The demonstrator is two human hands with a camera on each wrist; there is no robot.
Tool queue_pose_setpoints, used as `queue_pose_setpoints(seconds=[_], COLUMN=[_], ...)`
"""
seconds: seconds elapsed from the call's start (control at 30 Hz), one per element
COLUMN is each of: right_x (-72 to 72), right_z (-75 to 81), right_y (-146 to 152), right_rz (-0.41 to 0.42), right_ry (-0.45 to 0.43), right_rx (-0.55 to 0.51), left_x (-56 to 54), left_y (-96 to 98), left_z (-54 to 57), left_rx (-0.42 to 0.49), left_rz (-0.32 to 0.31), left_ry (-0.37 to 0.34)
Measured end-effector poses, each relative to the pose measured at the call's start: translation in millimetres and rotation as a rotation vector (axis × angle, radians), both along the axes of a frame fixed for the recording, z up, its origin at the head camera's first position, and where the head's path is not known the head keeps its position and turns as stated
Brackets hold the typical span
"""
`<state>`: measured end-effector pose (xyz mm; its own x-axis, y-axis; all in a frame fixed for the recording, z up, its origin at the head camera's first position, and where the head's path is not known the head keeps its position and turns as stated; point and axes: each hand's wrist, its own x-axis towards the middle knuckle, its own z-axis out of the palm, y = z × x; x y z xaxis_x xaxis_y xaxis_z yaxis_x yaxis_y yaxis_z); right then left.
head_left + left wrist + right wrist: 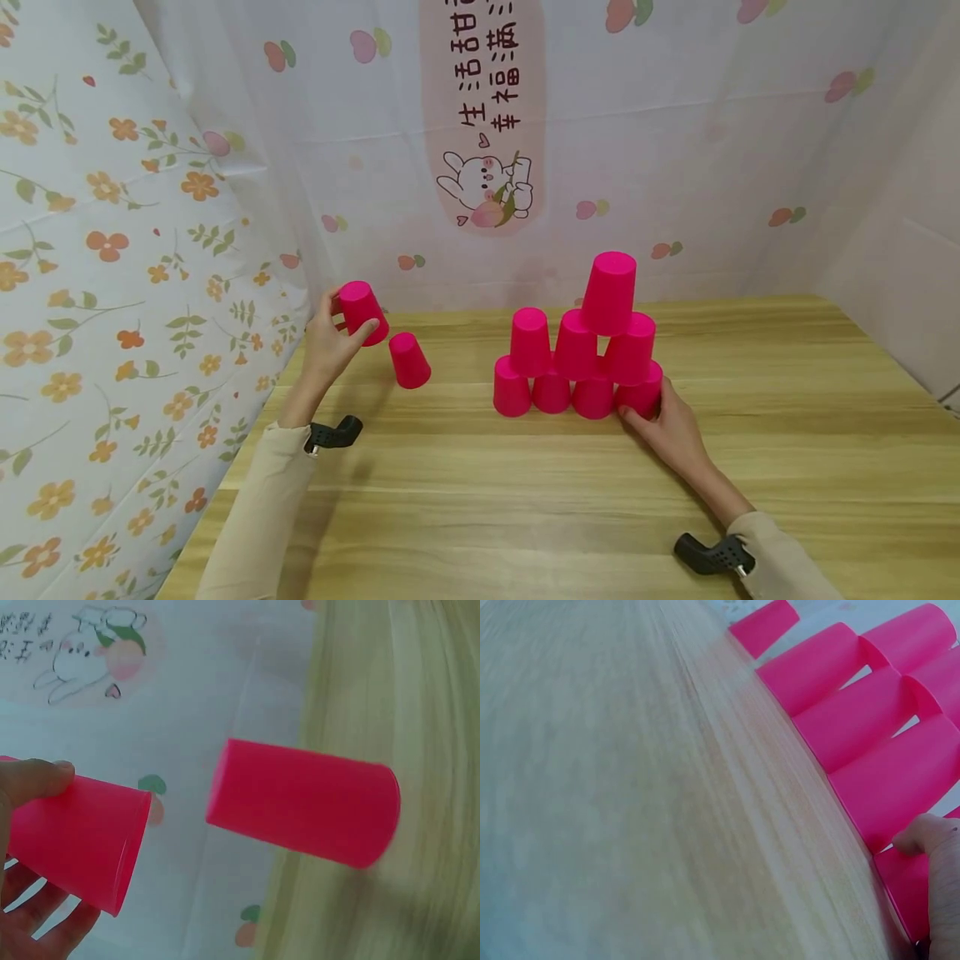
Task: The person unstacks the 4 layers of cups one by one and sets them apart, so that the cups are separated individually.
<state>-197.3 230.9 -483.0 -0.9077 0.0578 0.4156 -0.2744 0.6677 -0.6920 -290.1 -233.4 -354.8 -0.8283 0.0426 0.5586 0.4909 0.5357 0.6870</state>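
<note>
— Head?
— My left hand [328, 346] grips a raised pink cup [363, 315] above the table [525, 508], near a lone cup [409, 362]; my right hand [671, 432] holds the end cup [642, 393] of the stack [576, 348].
— Left wrist?
— Thumb and fingers wrap the raised cup.
— Right wrist?
— My thumb touches the end cup; other fingers hidden.

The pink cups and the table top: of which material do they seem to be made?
The pink cups look like plastic, smooth and satin: thin edges, even colour. The table top looks like wood or printed laminate, with a slight sheen: streaky grain shows, but I cannot tell which.
</note>
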Motion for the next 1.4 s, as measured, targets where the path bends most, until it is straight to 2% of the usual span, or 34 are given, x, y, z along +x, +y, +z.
queue_pose_setpoints(seconds=[0.2, 0.53, 0.73, 0.97, 1.2, 1.4], right_x=[2.1, 0.2, -0.1, -0.9, -1.2, -0.3], right_z=[-0.9, 0.1, -0.2, -1.2, -1.6, -0.8], right_y=[1, 1, 1, 0, 0, 0], right_rz=[-0.001, 0.004, 0.000, -0.004, -0.006, -0.004], right_ry=[-0.001, -0.002, -0.004, -0.002, 0.014, 0.016], right_rx=[-0.001, -0.009, -0.011, -0.008, -0.001, 0.004], left_x=[-0.7, 3.5, 6.4, 6.9, 6.2, 4.4], left_y=[-8.7, -11.6, -10.4, -13.1, -12.5, -8.1], left_z=[-14.2, -27.4, -32.1, -39.0, -53.5, -66.5], left_rx=[-0.036, 0.041, 0.046, 0.016, -0.006, -0.014], left_rz=[0.053, 0.055, 0.069, 0.056, 0.088, 0.089], left_ry=[-0.015, -0.079, -0.093, -0.076, -0.164, -0.214])
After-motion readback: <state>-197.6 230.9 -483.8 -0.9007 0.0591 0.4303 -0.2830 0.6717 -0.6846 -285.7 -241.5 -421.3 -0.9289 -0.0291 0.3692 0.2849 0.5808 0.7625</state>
